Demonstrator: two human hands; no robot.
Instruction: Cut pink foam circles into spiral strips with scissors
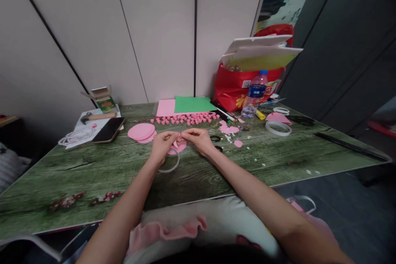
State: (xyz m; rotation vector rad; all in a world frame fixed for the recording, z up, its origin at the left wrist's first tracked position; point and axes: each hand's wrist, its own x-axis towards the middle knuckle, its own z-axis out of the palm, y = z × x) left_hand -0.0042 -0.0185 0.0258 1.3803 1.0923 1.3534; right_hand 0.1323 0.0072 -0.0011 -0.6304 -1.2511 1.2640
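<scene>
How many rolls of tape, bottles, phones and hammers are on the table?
Tape rolls: 3
Bottle: 1
Phone: 1
Hammer: 1
Total: 6

- The pink paper piece (179,146) is mostly hidden behind the fingers of both hands.
- The scissors (216,142) are partly hidden by the right hand (199,140).
- The little pink bits (185,119) are too small to tell.

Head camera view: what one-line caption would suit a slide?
Both hands pinch a pink paper piece above a green table.
</scene>
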